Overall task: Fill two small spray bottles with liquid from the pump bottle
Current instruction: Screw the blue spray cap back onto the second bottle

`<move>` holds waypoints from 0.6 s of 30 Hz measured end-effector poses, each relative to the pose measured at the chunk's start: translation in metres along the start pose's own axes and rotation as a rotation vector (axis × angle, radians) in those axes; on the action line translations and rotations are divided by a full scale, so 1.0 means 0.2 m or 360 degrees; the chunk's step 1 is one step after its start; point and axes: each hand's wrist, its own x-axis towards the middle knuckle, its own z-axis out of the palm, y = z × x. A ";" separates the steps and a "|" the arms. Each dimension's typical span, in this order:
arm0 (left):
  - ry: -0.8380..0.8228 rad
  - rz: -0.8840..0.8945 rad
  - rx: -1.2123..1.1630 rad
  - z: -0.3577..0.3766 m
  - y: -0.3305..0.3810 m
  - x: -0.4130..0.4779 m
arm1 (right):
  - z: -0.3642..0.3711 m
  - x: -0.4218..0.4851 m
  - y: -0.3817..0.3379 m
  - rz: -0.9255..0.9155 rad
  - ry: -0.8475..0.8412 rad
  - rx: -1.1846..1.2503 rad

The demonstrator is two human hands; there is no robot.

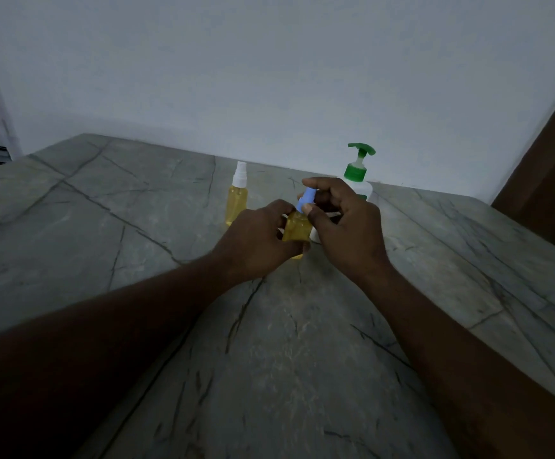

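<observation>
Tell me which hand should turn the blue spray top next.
Right, probably: the right hand pinches the blue spray top in its grip, while the left hand holds the yellow bottle below it.

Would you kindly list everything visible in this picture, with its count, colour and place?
spray bottle with white top: one, yellow contents, standing on the table beyond the left hand.
spray bottle with blue top: one, yellow contents, held between both hands.
pump bottle: one, white with green pump, standing near the wall behind the right hand.
small white thing: one, white, beside the held bottle, mostly hidden.
table: one, grey with dark veins, under everything.
wall: one, pale, behind the table.
brown panel: one, brown, right edge.
left hand: one, grips the blue-topped bottle's body.
right hand: one, pinches its blue top.
</observation>
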 end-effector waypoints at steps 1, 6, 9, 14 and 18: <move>0.0001 -0.0018 -0.0059 0.00 0.00 0.00 | 0.00 0.00 0.00 -0.0004 0.0009 -0.0004; -0.0011 -0.0034 -0.0076 0.00 0.01 0.02 | 0.01 0.00 0.00 -0.0029 0.0046 -0.0053; 0.0061 0.0002 -0.0018 0.01 0.02 0.00 | 0.01 -0.01 0.00 -0.0024 0.0085 -0.0041; -0.0102 -0.0098 -0.0287 -0.01 0.03 0.01 | 0.01 -0.01 -0.01 -0.0051 0.0095 -0.0038; -0.0058 -0.0051 -0.0212 0.00 0.04 0.00 | 0.01 -0.01 -0.01 -0.0036 0.0088 -0.0019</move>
